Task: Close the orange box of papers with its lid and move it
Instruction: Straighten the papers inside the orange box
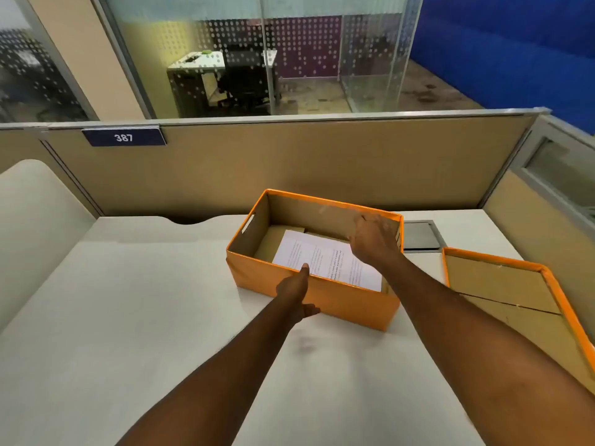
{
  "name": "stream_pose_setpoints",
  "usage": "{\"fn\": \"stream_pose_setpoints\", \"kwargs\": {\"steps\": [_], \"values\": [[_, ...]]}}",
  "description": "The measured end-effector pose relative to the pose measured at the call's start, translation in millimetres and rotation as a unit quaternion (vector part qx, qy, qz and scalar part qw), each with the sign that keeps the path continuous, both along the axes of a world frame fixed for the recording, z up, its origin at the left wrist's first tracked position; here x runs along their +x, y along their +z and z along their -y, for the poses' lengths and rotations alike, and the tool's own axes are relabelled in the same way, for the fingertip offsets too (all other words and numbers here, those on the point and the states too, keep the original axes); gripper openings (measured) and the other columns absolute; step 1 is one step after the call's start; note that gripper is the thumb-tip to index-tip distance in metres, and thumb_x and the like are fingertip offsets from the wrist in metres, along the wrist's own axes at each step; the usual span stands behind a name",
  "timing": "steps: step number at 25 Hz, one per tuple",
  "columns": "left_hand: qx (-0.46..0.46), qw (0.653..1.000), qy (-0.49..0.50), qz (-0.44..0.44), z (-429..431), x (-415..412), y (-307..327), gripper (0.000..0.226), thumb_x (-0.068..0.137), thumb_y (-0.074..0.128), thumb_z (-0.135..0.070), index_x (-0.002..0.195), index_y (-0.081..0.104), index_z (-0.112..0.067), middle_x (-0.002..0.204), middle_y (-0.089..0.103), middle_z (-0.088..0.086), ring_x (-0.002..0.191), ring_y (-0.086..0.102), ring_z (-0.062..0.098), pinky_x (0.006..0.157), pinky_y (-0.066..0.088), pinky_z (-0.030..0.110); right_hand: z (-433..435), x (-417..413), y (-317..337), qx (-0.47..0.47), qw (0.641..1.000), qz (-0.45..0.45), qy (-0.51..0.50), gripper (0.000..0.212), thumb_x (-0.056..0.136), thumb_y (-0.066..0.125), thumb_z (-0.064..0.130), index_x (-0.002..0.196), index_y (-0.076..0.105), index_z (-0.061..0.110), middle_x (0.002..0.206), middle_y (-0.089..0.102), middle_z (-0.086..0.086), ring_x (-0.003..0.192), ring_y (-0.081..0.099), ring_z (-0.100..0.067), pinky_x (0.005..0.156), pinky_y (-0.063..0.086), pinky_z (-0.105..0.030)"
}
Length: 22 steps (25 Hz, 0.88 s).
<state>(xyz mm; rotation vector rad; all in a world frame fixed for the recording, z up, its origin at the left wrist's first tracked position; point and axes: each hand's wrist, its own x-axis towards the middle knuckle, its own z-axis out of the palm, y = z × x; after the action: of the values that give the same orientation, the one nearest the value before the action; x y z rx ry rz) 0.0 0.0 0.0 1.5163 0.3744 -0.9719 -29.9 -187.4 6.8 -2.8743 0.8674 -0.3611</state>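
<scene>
The orange box is not yet closed, its lid laid beside; the left hand is pressed flat, the grip of the right hand cannot be told.

Open orange box holds white papers; its lid lies upturned beside it.
</scene>
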Motion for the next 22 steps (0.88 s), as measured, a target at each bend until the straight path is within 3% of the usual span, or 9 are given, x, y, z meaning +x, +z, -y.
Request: {"fn": "stream_pose_setpoints", "kwargs": {"steps": [2,4,6,8,11,14,17,22], "values": [[0.013,1.000,0.004,0.022,9,4,-2,0.062,0.090,0.053,-0.049,0.140,0.038,-0.015,0.145,0.039,0.011,0.125,0.045,0.041,0.090,0.051,0.057,17,19,1,-0.003,1.000,-0.013,-0.005,0.037,0.085,0.057,0.026,0.118,0.053,0.009,0.123,0.055,-0.014,0.114,0.049,-0.032,0.092,0.043,-0.043],[0.027,0.999,-0.012,0.046,17,12,-10,0.058,0.092,0.052,-0.046,0.139,0.041,-0.016,0.141,0.046,0.011,0.122,0.049,0.039,0.081,0.056,0.053,34,42,-1,-0.015,0.999,-0.033,0.004,0.035,0.082,0.057,0.025,0.113,0.053,0.010,0.121,0.054,-0.013,0.113,0.048,-0.031,0.091,0.042,-0.044],[0.036,0.998,-0.022,0.051,24,19,-18,0.051,0.094,0.053,-0.039,0.138,0.043,-0.016,0.137,0.050,0.010,0.109,0.058,0.039,0.063,0.061,0.046,48,64,-7,-0.015,0.999,-0.040,0.011,0.038,0.081,0.057,0.025,0.115,0.051,0.010,0.124,0.053,-0.013,0.117,0.047,-0.031,0.094,0.039,-0.044],[0.027,0.999,-0.009,0.039,28,19,-23,0.043,0.096,0.050,-0.030,0.136,0.043,-0.015,0.133,0.054,0.007,0.083,0.066,0.034,0.050,0.059,0.038,64,78,-11,0.011,0.999,-0.051,0.002,0.049,0.083,0.056,0.026,0.127,0.045,0.008,0.134,0.049,-0.014,0.126,0.043,-0.031,0.102,0.034,-0.047],[0.016,0.998,0.007,0.059,35,18,-32,0.024,0.099,0.038,-0.014,0.122,0.043,-0.012,0.099,0.064,0.002,0.060,0.068,0.027,0.044,0.058,0.033,80,93,-21,0.035,0.993,-0.113,-0.023,0.045,0.088,0.050,0.024,0.130,0.045,0.008,0.135,0.052,-0.014,0.128,0.044,-0.032,0.110,0.021,-0.055],[0.019,0.998,0.024,0.061,40,18,-36,0.017,0.098,0.033,-0.007,0.114,0.038,-0.004,0.075,0.059,0.009,0.041,0.066,0.022,0.048,0.060,0.038,79,94,-32,0.022,0.994,-0.107,-0.026,0.026,0.087,0.048,0.012,0.111,0.057,0.011,0.120,0.062,-0.014,0.114,0.055,-0.034,0.099,0.036,-0.050],[0.015,0.997,0.015,0.072,36,15,-38,0.023,0.098,0.033,-0.009,0.119,0.039,-0.002,0.082,0.064,0.012,0.050,0.068,0.026,0.053,0.061,0.040,77,87,-25,0.014,0.996,-0.073,-0.041,0.022,0.087,0.048,0.006,0.104,0.061,0.013,0.111,0.066,-0.014,0.105,0.060,-0.035,0.089,0.041,-0.044],[0.072,0.989,-0.007,0.132,13,11,-33,0.024,0.099,0.039,-0.016,0.120,0.031,-0.006,0.108,0.063,0.018,0.077,0.070,0.032,0.046,0.058,0.034,62,60,-9,0.031,0.995,-0.066,-0.061,0.022,0.086,0.047,0.004,0.100,0.061,0.013,0.108,0.066,-0.014,0.103,0.060,-0.036,0.092,0.041,-0.047]]}}
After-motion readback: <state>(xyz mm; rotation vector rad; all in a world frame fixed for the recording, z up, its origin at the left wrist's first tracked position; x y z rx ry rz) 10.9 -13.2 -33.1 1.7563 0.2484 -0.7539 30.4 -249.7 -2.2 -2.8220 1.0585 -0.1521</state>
